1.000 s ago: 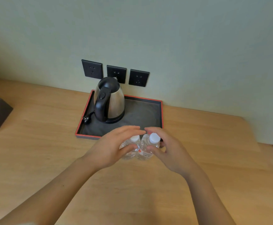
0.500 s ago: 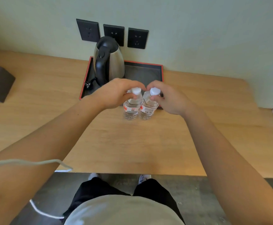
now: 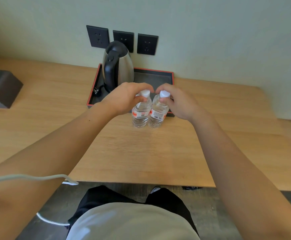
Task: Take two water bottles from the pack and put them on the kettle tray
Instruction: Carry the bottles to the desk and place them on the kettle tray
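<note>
- Presently, two water bottles are held upright and side by side, each by its neck: the left bottle point(image 3: 140, 110) is grasped by the left hand point(image 3: 124, 99), the right bottle point(image 3: 157, 111) by the right hand point(image 3: 179, 103).
- The fingers of both hands are curled round the necks just under the white caps; the labelled bodies hang below the fingers and appear to touch each other.
- The bottle bases are seen below the fingers over the wooden desk point(image 3: 141, 153), just short of the near rim of the kettle tray point(image 3: 171, 78); whether they rest on the desk or are lifted cannot be told.
- Beyond the fingertips, the bare dark floor of the tray is open; the kettle point(image 3: 117, 66) stands past the left fingers, with its cord point(image 3: 96, 90) coiled in the tray's left corner.
- A neck grip is judged loose against swinging: a bottle could swing and tip if it is set down tilted.
- A base could be caught on the raised red rim if the bottles are carried too low.
- The kettle could be knocked by the left knuckles if the left bottle is placed too far leftward.
</note>
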